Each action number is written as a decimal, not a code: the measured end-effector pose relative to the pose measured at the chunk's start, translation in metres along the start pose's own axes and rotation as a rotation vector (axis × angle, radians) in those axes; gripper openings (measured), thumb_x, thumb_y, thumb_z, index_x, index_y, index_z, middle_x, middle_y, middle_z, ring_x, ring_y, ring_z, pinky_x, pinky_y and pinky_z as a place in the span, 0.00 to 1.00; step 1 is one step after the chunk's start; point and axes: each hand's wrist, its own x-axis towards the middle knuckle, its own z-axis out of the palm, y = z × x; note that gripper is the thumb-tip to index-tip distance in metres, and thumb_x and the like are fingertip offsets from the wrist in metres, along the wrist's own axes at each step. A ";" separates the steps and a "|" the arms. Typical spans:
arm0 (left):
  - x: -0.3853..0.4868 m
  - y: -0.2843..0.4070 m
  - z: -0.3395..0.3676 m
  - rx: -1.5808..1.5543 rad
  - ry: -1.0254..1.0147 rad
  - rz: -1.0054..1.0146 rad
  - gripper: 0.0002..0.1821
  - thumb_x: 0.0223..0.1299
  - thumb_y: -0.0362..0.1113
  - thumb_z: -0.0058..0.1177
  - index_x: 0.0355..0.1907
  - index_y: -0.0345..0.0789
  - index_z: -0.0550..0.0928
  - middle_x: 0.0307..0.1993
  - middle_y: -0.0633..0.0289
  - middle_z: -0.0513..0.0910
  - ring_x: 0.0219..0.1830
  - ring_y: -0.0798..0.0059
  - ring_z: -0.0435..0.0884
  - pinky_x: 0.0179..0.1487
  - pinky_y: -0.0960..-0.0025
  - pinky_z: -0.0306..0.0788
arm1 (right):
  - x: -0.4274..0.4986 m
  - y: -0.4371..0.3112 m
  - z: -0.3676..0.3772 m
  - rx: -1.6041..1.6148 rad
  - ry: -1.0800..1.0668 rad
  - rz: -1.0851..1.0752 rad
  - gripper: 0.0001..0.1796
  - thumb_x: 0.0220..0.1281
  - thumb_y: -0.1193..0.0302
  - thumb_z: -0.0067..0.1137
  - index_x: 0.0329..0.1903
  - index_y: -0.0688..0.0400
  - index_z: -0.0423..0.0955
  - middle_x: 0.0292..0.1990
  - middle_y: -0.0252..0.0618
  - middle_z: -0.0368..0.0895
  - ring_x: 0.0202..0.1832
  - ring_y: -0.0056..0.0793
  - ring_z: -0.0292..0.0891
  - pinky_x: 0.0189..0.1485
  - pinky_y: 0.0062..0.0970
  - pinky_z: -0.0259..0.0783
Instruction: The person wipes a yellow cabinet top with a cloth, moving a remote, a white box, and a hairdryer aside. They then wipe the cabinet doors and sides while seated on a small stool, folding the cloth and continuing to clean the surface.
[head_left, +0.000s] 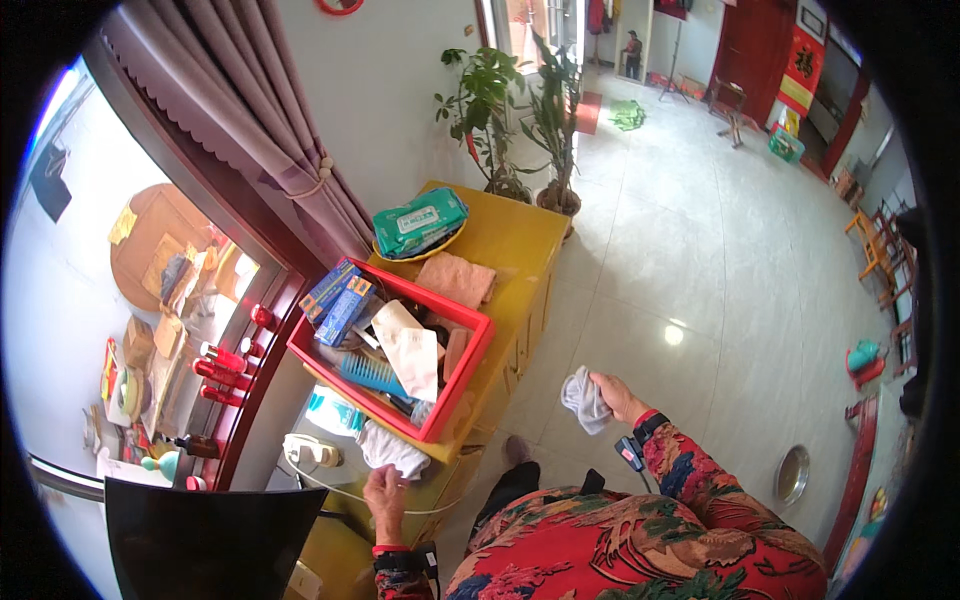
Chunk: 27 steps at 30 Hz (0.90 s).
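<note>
My right hand holds a crumpled pale grey cloth out over the tiled floor. Beside the cabinet's near end, my left hand has its fingertips at the lower edge of a folded white cloth; whether they grip it cannot be told. That cloth lies just below a red plastic tray on a yellow wooden cabinet. Inside the tray are a blue comb, blue printed boxes, a cream-coloured pouch or paper and other small items.
A white power strip with a cable lies left of the white cloth. Behind the tray are a folded peach towel and green wipes packs. A black screen stands at lower left. Potted plants stand beyond the cabinet; a metal basin is right.
</note>
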 end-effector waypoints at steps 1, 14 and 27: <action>0.009 0.006 0.004 -0.068 0.047 -0.003 0.12 0.70 0.38 0.55 0.42 0.30 0.81 0.30 0.60 0.84 0.28 0.76 0.84 0.33 0.74 0.76 | 0.011 -0.020 0.008 0.239 -0.060 0.052 0.24 0.73 0.51 0.49 0.49 0.59 0.80 0.46 0.41 0.86 0.48 0.39 0.82 0.55 0.36 0.75; 0.069 0.043 0.041 -0.310 0.307 -0.118 0.17 0.74 0.46 0.50 0.44 0.31 0.78 0.32 0.58 0.83 0.27 0.74 0.84 0.28 0.73 0.76 | 0.150 -0.243 0.060 0.490 -0.280 -0.307 0.25 0.80 0.54 0.42 0.64 0.59 0.71 0.57 0.36 0.79 0.57 0.30 0.74 0.66 0.30 0.67; 0.044 0.102 0.138 0.324 0.984 -0.003 0.11 0.71 0.36 0.54 0.44 0.28 0.81 0.36 0.63 0.82 0.36 0.81 0.78 0.39 0.76 0.74 | 0.284 -0.265 0.034 -1.366 -0.328 -1.097 0.33 0.61 0.60 0.63 0.68 0.50 0.66 0.73 0.45 0.59 0.75 0.51 0.51 0.74 0.55 0.49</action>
